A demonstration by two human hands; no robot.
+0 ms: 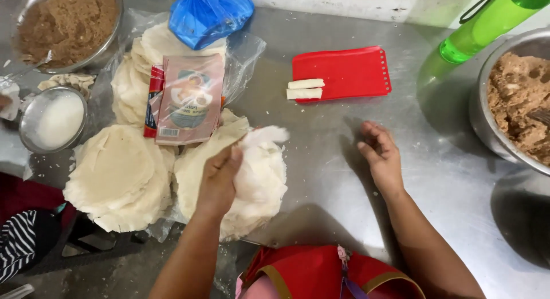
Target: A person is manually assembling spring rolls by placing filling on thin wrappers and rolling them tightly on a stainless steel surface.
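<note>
Left hand: the left hand (220, 176) is seen over the nearest stack of wrappers (252, 190); one thin white wrapper (260, 144) is pinched between thumb and fingers and lifted off the stack, its upper edge curled in the air.
Right hand: the right hand (381, 156) is laid on the bare steel table (332, 178), right of that stack and well apart from it; the fingers are loosely curled and nothing is held.
Landmark: the stack under the left hand is taken as the reference for all places below.
Other wrapper piles: a second round pile (117, 178) is seen just left of the stack, touching it; a third pile (143, 75) is seen behind and to the left, on clear plastic.
Packet: a printed packet (189, 98) is laid flat behind the stack, partly on the piles.
Blue bag: a crumpled blue plastic bag (209, 12) is seen farther behind the stack.
Red board: a red board (344, 73) is placed behind and right of the stack, with two finished white rolls (305, 88) at its left edge.
Bowls: a small bowl of white liquid (54, 118) and a bowl of brown filling (69, 24) are seen far left; a large metal bowl of brown mixture (518, 98) is seen far right.
Bottle: a green bottle (492, 21) is seen far right, behind the large bowl.
</note>
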